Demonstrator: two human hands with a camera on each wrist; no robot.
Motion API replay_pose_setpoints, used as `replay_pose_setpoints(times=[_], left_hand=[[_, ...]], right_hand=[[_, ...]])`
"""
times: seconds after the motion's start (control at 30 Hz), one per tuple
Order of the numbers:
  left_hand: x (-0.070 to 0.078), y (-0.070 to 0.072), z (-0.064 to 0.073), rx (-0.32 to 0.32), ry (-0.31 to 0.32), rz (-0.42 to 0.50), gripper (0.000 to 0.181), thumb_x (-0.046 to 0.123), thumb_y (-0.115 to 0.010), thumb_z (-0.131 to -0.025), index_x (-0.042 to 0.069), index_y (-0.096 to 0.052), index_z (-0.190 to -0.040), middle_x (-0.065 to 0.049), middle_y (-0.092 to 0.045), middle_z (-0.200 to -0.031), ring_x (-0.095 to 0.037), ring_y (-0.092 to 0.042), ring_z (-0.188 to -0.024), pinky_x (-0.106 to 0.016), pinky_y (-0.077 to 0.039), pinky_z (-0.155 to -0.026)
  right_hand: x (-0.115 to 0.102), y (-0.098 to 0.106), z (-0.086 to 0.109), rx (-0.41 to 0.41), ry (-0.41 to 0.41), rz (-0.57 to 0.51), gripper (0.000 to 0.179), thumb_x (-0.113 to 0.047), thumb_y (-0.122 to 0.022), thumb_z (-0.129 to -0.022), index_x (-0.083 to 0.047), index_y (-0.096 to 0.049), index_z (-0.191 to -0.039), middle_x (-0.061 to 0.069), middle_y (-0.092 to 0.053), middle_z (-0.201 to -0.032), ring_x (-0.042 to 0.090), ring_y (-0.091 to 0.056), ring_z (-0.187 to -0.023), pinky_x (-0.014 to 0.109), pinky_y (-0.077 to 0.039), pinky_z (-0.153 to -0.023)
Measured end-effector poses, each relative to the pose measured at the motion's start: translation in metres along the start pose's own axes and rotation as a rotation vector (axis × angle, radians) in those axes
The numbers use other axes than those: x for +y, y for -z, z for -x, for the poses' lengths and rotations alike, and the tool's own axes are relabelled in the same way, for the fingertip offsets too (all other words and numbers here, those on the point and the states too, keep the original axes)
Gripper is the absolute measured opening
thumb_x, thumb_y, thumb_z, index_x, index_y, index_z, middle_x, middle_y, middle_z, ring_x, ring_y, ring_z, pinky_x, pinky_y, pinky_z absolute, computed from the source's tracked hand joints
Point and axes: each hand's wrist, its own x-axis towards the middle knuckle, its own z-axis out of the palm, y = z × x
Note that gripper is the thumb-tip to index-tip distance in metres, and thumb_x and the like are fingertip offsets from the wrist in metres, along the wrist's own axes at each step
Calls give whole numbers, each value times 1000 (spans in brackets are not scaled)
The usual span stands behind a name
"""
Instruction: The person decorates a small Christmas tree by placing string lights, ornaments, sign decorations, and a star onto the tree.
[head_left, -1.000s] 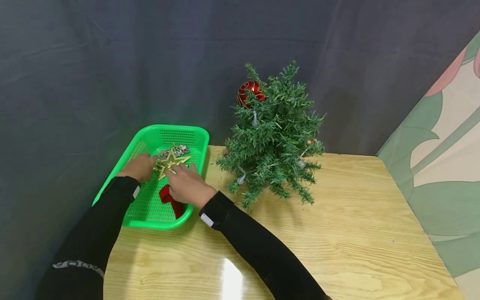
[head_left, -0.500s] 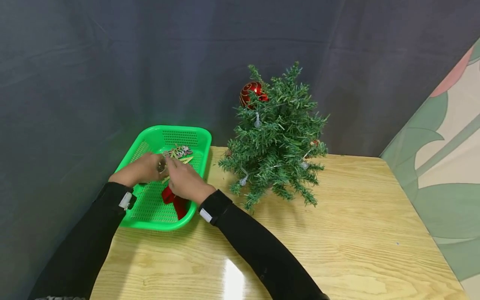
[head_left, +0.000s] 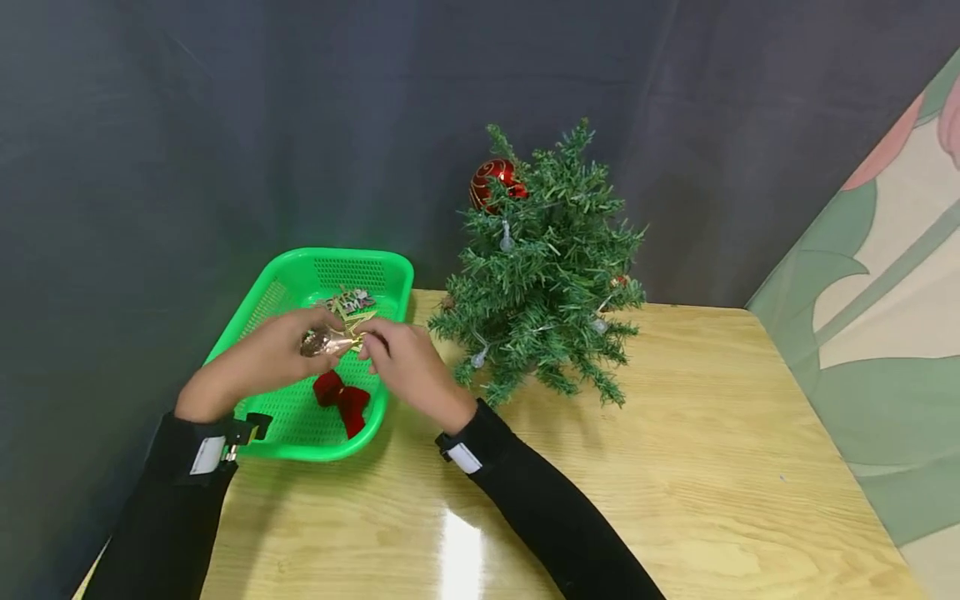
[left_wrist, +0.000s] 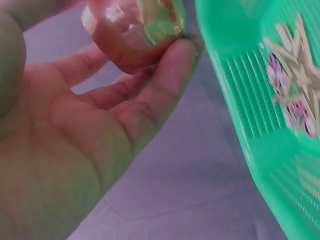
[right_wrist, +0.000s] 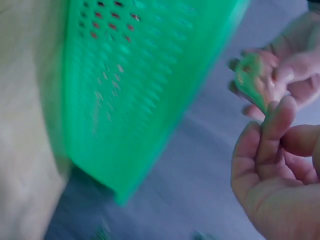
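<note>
In the head view my left hand (head_left: 273,354) grips the wide end of a shiny rose-gold Christmas ornament (head_left: 322,342) over the green basket (head_left: 315,451). The ornament tapers like a teardrop toward a small gold tip. That tip is pinched between thumb and fingers of my right hand (head_left: 408,362), as the right wrist view also shows. Curled fingers press on the glossy surface of the ornament (left_wrist: 132,37) in the left wrist view. Below, inside the basket, lie a red velvet bow (head_left: 343,402), a gold star (left_wrist: 300,65) partly covered by the hands, and a glittery letter decoration (head_left: 351,302).
A small artificial Christmas tree (head_left: 551,267) stands right of the basket on the wooden table (head_left: 675,450). It carries a red bauble (head_left: 491,185) and small clear bulbs. A dark curtain (head_left: 225,125) hangs behind, and a patterned cloth (head_left: 885,333) borders the right.
Both hands have come up from inside the basket with the ornament between them. The left hand has turned, and the right has drawn back slightly. The red bow is more exposed.
</note>
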Motion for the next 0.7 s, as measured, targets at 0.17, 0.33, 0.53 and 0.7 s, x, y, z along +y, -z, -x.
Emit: replay_pose_setpoints(times=[0.17, 0.33, 0.53, 0.7], left_hand=[[15, -19, 5, 32, -110, 55, 19, 6, -70, -95, 5, -62, -113, -5, -64, -106, -19, -59, -91, -28, -52, -73], [28, -36, 9, -15, -183, 135, 17, 9, -69, -97, 11, -60, -111, 1, -59, -97, -15, -58, -84, -26, -52, -74], [44, -41, 11, -186, -149, 270, 24, 6, -61, -99, 14, -56, -121, -1, -60, -93, -12, -54, -62, -28, -50, -65], [65, -55, 13, -62, -267, 296, 29, 13, -69, -100, 20, -62, -128, 6, -66, -110, -11, -66, -97, -35, -56, -89]], right_hand=[[-10, 21, 25, 212, 199, 405, 16, -13, -55, -108, -9, -70, -104, 1, -69, -87, 8, -62, -69, 19, -49, -61], [-18, 39, 49, 323, 250, 452, 8, -11, -64, -102, -11, -69, -95, 2, -64, -88, 12, -61, -70, 21, -49, -59], [-30, 69, 66, 198, 150, 105, 5, -9, -66, -101, -10, -66, -96, 2, -64, -94, 12, -65, -79, 21, -54, -68], [-33, 80, 80, 82, -47, -231, 6, -11, -62, -103, -10, -67, -101, 1, -65, -88, 9, -56, -68, 23, -49, -62]])
